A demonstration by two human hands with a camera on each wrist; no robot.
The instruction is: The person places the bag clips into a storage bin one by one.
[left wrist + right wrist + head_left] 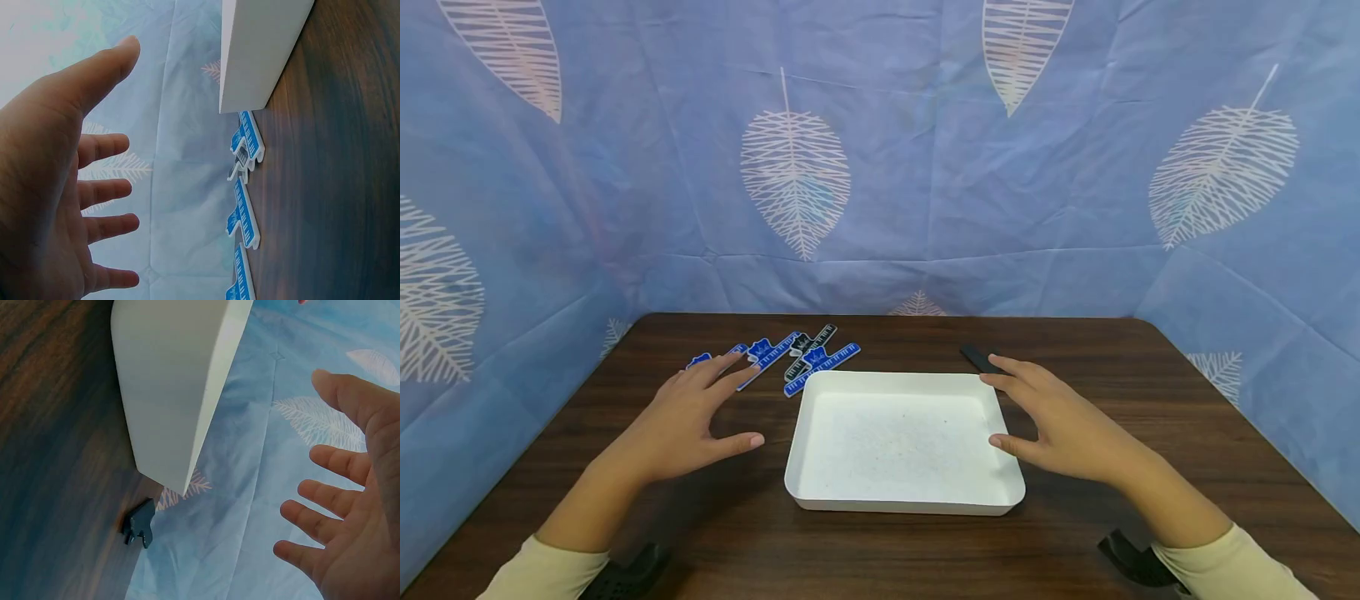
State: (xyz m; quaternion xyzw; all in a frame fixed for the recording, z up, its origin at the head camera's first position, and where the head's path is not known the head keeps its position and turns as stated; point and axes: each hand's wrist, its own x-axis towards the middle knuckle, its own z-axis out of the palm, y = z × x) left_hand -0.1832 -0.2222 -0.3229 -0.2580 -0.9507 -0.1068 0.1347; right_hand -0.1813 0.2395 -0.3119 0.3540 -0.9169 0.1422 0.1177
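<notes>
A shallow white rectangular tray [902,442] lies on the table between the two hands. Off its left side hovers my left hand [681,421], fingers spread and holding nothing. Beyond that hand are several blue clips printed with piano keys [823,369], partly covered by its fingers in the head view; the left wrist view shows one blue clip [247,215] standing on the table. Among them lies a similar black-and-white clip [826,335]. My right hand [1060,421], also spread and holding nothing, overlaps the tray's right edge. Behind its fingertips sits a plain black clip [139,522].
The dark wood table [902,558] is enclosed at the back and sides by blue cloth [902,167] with white leaf prints. A black strap [1138,562] shows at the right wrist, near the light sleeve.
</notes>
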